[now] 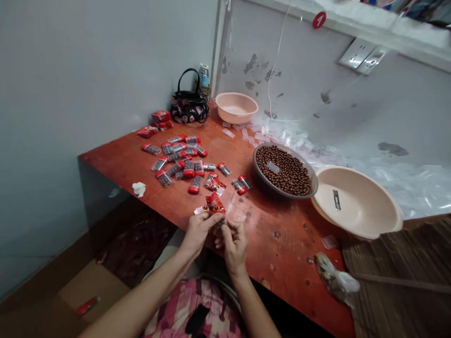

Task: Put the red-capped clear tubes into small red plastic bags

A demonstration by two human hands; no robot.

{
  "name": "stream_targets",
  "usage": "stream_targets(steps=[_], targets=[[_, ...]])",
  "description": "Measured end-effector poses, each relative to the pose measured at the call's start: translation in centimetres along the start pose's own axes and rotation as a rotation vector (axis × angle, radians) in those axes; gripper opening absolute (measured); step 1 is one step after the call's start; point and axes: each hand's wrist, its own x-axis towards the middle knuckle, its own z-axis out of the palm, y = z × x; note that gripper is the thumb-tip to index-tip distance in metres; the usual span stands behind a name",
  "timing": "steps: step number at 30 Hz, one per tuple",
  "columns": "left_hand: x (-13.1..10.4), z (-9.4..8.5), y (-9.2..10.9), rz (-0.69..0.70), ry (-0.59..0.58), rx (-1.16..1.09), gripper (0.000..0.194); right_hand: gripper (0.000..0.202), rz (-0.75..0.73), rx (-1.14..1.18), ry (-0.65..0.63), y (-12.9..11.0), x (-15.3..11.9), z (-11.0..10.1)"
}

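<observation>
At the table's near edge, my left hand [199, 231] is closed with thumb and fingers on a shiny red wrapper [215, 203]. My right hand [233, 244] pinches the lower end of a small clear box of brown balls [220, 223], right beside the left fingertips. Fingers hide most of that box, and the wrapper's lower part meets it. Just beyond the hands lie another red wrapper [215, 183] and a pair of filled boxes with red ends [242, 184]. Many similar filled boxes [189, 168] are spread to the left.
A grey bowl of brown balls [285, 170] stands to the right, beside a large cream basin [366, 202]. Clear plastic boxes [405, 183] pile along the wall. Farther back are a pink basin [237, 109] and a black handbag [189, 105]. Stacked cardboard [405, 277] fills the right corner.
</observation>
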Motion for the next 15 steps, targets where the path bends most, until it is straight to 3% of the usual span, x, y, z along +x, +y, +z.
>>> stream_targets(steps=[3, 6, 11, 15], targets=[[-0.6, 0.4, 0.3, 0.003, -0.071, -0.073, 0.020, 0.022, 0.061, 0.103, -0.064, -0.1, 0.3, 0.0], [-0.9, 0.5, 0.6, -0.023, -0.137, -0.138, 0.023, 0.022, 0.038, 0.066, -0.055, 0.0, 0.3, 0.0], [-1.0, 0.3, 0.0, -0.038, -0.018, -0.128, 0.021, 0.021, -0.083, -0.096, 0.038, 0.4, -0.4, 0.1], [-1.5, 0.2, -0.5, 0.007, 0.011, -0.078, 0.023, 0.021, 0.059, 0.104, -0.038, 0.7, 0.0, 0.1]])
